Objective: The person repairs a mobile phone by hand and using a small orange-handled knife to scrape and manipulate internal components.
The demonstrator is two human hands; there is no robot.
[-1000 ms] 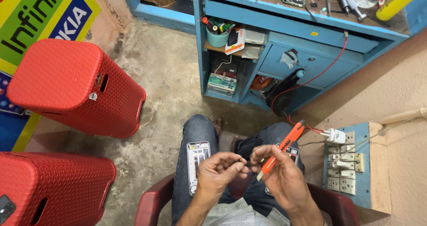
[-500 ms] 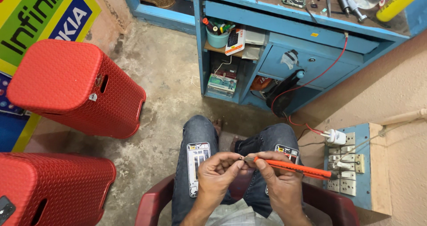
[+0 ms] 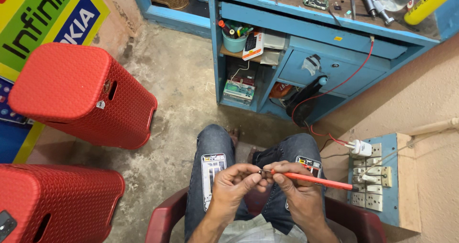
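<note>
- Seated in a dark red plastic chair (image 3: pixel 165 219), jeans-clad knees over a bare concrete floor (image 3: pixel 181 80).
- Left hand (image 3: pixel 234 185) raised above the lap, fingers (image 3: pixel 248 169) pinched shut on a tiny part (image 3: pixel 260 171), too small to identify.
- Right hand (image 3: pixel 296 188) just beside it, fingers closed around an orange-handled screwdriver (image 3: pixel 311 178); thin metal tip touching the tiny part, handle angled out to the right.
- Resting on the left thigh: an opened phone frame (image 3: pixel 212 173), lying flat. A second phone frame (image 3: pixel 310 164) on the right thigh, partly hidden behind the right hand.
- Ahead, a blue wooden surface (image 3: pixel 334 30) with drawers and open shelves, strewn on top with tools, a small circuit board (image 3: pixel 315 1) and a yellow bottle (image 3: pixel 428 4); a teal cup (image 3: pixel 234 42) of pens on a shelf.
- Red wire (image 3: pixel 344 80) trailing down from the top toward a white charger (image 3: pixel 362 148) plugged into a blue switchboard (image 3: pixel 382 176) at right.
- Two red woven-pattern plastic stools (image 3: pixel 81 95) well apart at left.
</note>
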